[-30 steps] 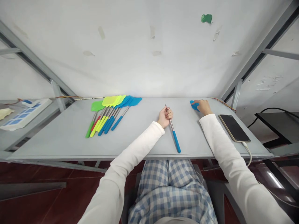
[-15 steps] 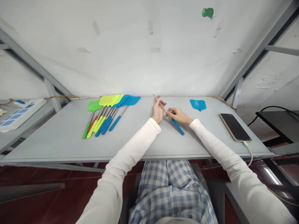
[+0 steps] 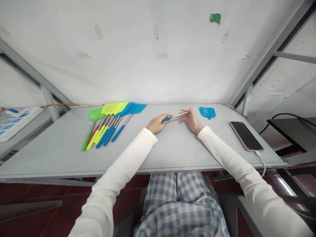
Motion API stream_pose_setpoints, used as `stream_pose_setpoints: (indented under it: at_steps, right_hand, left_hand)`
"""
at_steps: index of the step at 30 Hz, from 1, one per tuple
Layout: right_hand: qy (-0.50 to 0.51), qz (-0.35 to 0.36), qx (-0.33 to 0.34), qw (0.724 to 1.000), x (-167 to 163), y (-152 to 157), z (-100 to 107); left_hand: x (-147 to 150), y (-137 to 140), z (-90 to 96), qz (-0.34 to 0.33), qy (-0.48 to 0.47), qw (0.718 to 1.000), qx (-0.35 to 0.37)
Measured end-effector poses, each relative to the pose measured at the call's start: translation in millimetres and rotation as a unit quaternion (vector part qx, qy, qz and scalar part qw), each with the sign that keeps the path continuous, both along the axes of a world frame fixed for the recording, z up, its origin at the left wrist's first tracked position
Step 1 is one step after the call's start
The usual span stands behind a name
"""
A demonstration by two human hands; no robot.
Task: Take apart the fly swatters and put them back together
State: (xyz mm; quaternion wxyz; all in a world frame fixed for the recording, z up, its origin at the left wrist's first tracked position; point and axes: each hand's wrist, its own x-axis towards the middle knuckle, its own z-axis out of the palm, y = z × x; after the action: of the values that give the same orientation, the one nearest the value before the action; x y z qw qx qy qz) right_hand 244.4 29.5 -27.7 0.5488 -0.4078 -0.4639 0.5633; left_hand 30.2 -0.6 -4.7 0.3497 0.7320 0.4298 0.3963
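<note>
My left hand (image 3: 156, 123) is closed round the blue grip of a telescopic fly swatter handle (image 3: 176, 116), whose metal rod points right and slightly up. Across the fingers of my right hand (image 3: 192, 121) runs that rod; these fingers are spread and not wrapped round it. The rod's bare tip reaches the left edge of a loose blue swatter head (image 3: 207, 112) lying on the table; whether they touch I cannot tell. To the left, several fly swatters (image 3: 120, 132) with blue, yellow, red and green grips lie overlapping in a row.
A phone (image 3: 247, 135) with a white charging cable lies on the right of the grey table (image 3: 148, 158). Behind the table stands a white wall (image 3: 123, 75). Metal frame posts rise at both ends. A white power strip (image 3: 18, 123) is at far left.
The handle has swung round, so its rod now points right instead of up-left. My left hand has taken hold of the blue grip, and my right hand has loosened its pinch.
</note>
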Motion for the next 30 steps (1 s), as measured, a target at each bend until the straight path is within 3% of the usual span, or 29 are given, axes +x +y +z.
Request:
stream_pose_setpoints:
  at_steps: [6, 12, 18, 24, 30]
  right_hand:
    - [0.095, -0.031, -0.039, 0.994, 27.0, 15.7, -0.7]
    - [0.119, 0.007, -0.061, 0.991, 19.3, 11.4, 4.4]
    - [0.04, 0.08, -0.02, 0.996, 5.3, 2.8, 2.5]
    - [-0.016, 0.108, 0.008, 0.994, 19.4, 8.5, 1.3]
    - [0.032, 0.116, 0.004, 0.993, 16.8, 4.0, 3.5]
  left_hand:
    - [-47.4, 13.0, 2.7, 0.029, 0.22, 0.967, 0.121]
    - [-40.2, 11.9, -3.8, 0.079, 0.295, 0.939, 0.155]
    - [-20.9, 12.9, -11.5, 0.131, 0.316, 0.928, 0.146]
    - [-38.5, 18.3, -5.7, 0.205, 0.275, 0.93, 0.135]
    - [-33.6, 15.0, -4.2, 0.211, 0.265, 0.931, 0.14]
